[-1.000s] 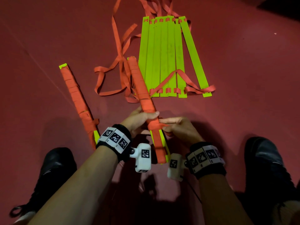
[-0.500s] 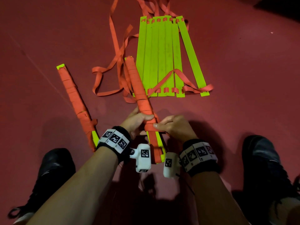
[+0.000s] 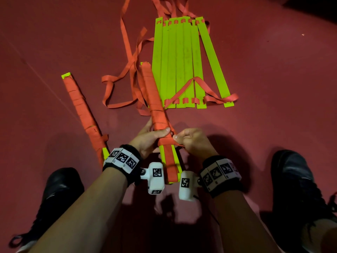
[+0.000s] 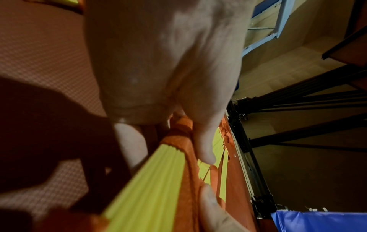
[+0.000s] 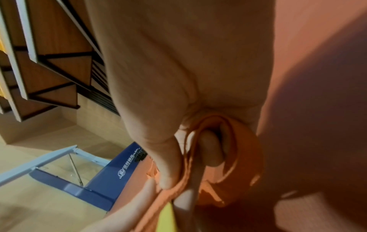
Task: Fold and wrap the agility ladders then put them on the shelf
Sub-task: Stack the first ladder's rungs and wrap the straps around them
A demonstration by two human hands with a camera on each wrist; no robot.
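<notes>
A folded ladder bundle [image 3: 155, 99] of yellow-green rungs, wound in orange strap, lies lengthwise on the floor before me. My left hand [image 3: 151, 137] grips it near its near end, thumb across the top; the left wrist view shows that hand [image 4: 178, 87] on the stacked rungs [image 4: 151, 185]. My right hand [image 3: 191, 141] pinches the orange strap [image 5: 200, 169] beside the bundle, with a loop of it round the curled fingers. A finished wrapped bundle [image 3: 82, 114] lies to the left. An unwrapped ladder [image 3: 184, 63] with loose orange straps [image 3: 127, 73] lies flat beyond.
The floor [image 3: 273, 88] is dark red. My black shoes sit at the left [image 3: 60, 189] and right [image 3: 297, 189] of my arms. The wrist views show a wooden floor, a blue mat [image 5: 119, 169] and dark metal frame legs [image 4: 298, 97] farther off.
My right hand has drawn the strap in closer to the bundle, beside my left thumb. The left hand keeps its grip.
</notes>
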